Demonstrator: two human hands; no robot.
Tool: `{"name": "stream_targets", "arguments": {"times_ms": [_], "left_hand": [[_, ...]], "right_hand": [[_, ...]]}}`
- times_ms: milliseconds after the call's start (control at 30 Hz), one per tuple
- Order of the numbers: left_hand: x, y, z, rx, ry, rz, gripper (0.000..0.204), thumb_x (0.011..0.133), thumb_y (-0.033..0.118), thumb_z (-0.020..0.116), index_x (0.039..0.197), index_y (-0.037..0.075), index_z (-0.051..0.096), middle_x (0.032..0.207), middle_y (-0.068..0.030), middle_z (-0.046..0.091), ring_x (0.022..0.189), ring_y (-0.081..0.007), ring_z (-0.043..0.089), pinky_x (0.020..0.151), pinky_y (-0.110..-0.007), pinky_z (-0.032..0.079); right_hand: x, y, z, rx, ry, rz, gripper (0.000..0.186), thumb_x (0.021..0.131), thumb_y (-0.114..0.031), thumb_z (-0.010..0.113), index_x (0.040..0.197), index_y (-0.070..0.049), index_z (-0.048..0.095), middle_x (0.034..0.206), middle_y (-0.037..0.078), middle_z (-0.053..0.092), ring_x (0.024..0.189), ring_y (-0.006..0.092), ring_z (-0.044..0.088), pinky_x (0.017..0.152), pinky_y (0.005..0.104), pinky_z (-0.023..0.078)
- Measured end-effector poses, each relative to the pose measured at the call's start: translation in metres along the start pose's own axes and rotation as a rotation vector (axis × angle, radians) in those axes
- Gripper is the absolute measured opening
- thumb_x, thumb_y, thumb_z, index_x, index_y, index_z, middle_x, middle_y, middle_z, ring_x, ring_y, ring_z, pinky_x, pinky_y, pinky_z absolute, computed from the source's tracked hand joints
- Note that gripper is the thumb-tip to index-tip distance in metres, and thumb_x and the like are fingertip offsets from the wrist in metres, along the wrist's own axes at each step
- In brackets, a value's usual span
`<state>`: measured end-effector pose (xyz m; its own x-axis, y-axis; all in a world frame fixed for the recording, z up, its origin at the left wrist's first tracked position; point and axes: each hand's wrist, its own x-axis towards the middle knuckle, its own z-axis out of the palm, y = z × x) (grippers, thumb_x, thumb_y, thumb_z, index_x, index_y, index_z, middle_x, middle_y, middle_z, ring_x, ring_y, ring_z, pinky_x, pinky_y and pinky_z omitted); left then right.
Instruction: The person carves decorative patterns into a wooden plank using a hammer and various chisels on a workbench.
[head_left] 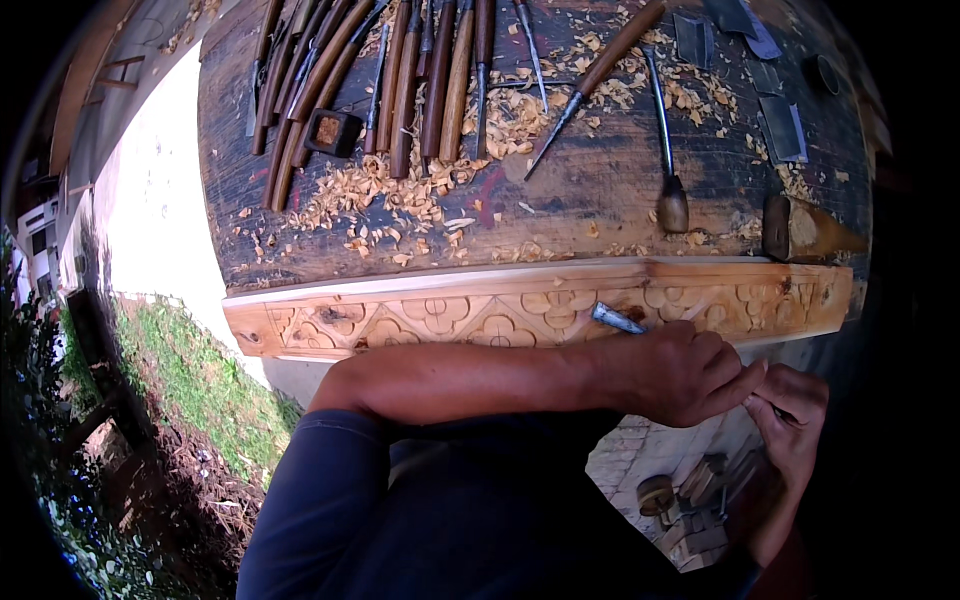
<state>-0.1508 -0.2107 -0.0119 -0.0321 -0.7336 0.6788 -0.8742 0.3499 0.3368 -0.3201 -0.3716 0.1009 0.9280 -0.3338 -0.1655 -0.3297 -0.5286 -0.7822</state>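
A long pale wooden board [480,318], carved with a row of rounded petal shapes and triangles, lies along the near edge of the bench. My left arm crosses in front of it. Over the board's near edge toward the right, my left hand [685,375] is closed in a fist. From behind that fist sticks out the shiny silver-blue end of a slim tool [618,318], above the carving; its kind is unclear. My right hand [792,410], fingers bent and pressed together, meets the left fingers just off the board. Whatever it grips is hidden.
Many wooden-handled carving tools [405,95] lie along the dark workbench [620,215] at the far left, among wood shavings [390,195]. A small dark square box [332,133] sits there. Rightward are a bulb-handled chisel [672,205], sandpaper pieces [782,130] and a wooden mallet [815,230].
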Motion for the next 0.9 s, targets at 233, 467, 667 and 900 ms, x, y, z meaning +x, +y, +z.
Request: {"name": "stream_targets", "arguments": {"times_ms": [233, 467, 667, 900], "left_hand": [[-0.001, 0.000, 0.001, -0.011, 0.033, -0.020, 0.042, 0.095, 0.021, 0.071, 0.131, -0.001, 0.075, 0.084, 0.0022, 0.056, 0.075, -0.0116, 0.057, 0.053, -0.025, 0.042], [0.000, -0.001, 0.004, -0.034, 0.079, -0.037, 0.042, 0.095, 0.020, 0.070, 0.131, -0.002, 0.075, 0.084, 0.0026, 0.053, 0.075, -0.0112, 0.055, 0.053, -0.025, 0.043], [0.002, -0.001, 0.002, -0.044, 0.078, -0.038, 0.042, 0.096, 0.019, 0.070, 0.131, -0.002, 0.075, 0.084, 0.0023, 0.053, 0.076, -0.0114, 0.056, 0.052, -0.025, 0.043], [0.002, -0.002, 0.006, -0.015, 0.081, -0.052, 0.039, 0.093, 0.018, 0.073, 0.126, -0.004, 0.077, 0.082, 0.0003, 0.056, 0.071, -0.0118, 0.055, 0.048, -0.024, 0.042]], "right_hand": [[0.001, -0.002, -0.001, 0.000, -0.018, 0.041, 0.022, 0.076, 0.006, 0.087, 0.097, 0.008, 0.080, 0.076, 0.014, 0.072, 0.065, 0.0255, 0.071, 0.061, 0.0326, 0.050], [0.003, -0.007, -0.005, -0.011, -0.037, 0.074, 0.020, 0.077, 0.008, 0.085, 0.096, 0.008, 0.080, 0.078, 0.014, 0.073, 0.066, 0.0249, 0.072, 0.062, 0.0323, 0.051], [0.004, -0.011, -0.008, -0.015, -0.047, 0.086, 0.020, 0.077, 0.008, 0.084, 0.097, 0.007, 0.081, 0.079, 0.014, 0.074, 0.066, 0.0245, 0.072, 0.062, 0.0319, 0.051], [0.009, -0.005, -0.004, -0.002, -0.044, 0.065, 0.020, 0.078, 0.009, 0.085, 0.097, 0.007, 0.080, 0.079, 0.014, 0.074, 0.065, 0.0240, 0.071, 0.062, 0.0314, 0.050]]}}
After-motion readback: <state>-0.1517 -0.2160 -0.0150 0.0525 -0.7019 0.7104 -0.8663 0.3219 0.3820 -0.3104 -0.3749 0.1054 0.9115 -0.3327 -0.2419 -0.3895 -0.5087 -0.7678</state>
